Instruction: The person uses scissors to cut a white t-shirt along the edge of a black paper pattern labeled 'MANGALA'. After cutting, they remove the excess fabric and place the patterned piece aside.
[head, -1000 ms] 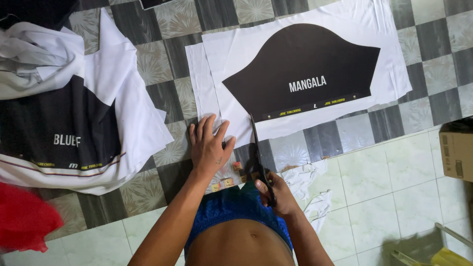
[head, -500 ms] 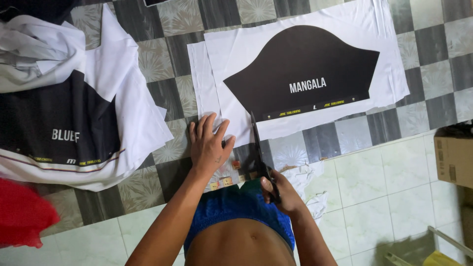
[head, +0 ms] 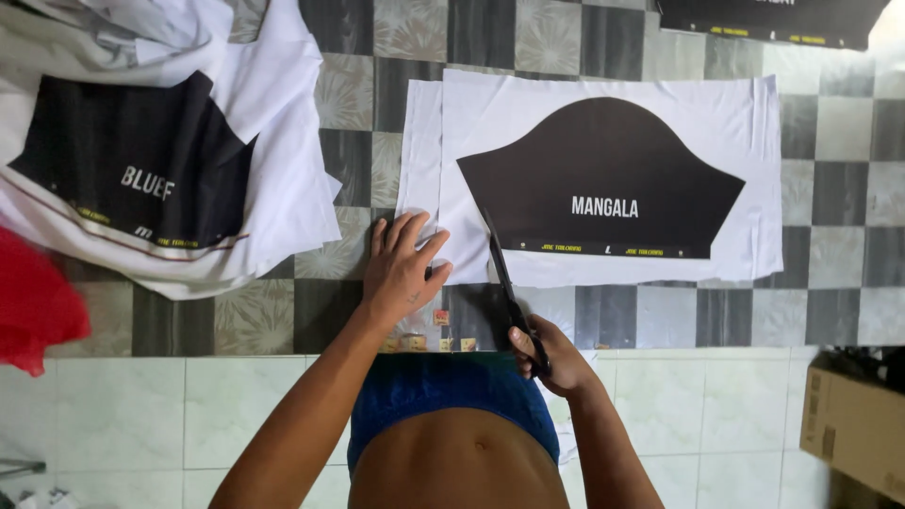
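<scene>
A white fabric sheet [head: 716, 118] printed with a black curved panel [head: 603, 170] lies flat on the tiled floor ahead of me. My left hand [head: 401, 269] presses flat on the sheet's near left corner, fingers spread. My right hand [head: 551, 353] grips a pair of black scissors [head: 504, 283], whose blades point away from me into the white margin at the panel's lower left corner.
A pile of white fabric with another black printed panel [head: 141, 179] lies at the left, red cloth [head: 38, 302] at the far left edge. A cardboard box [head: 853, 424] stands at the right. Another black panel [head: 773, 19] shows at the top right.
The view has shifted so the sheet sits closer and more centred. The scissors have advanced a little into the white margin; my left hand stays pressed on the sheet.
</scene>
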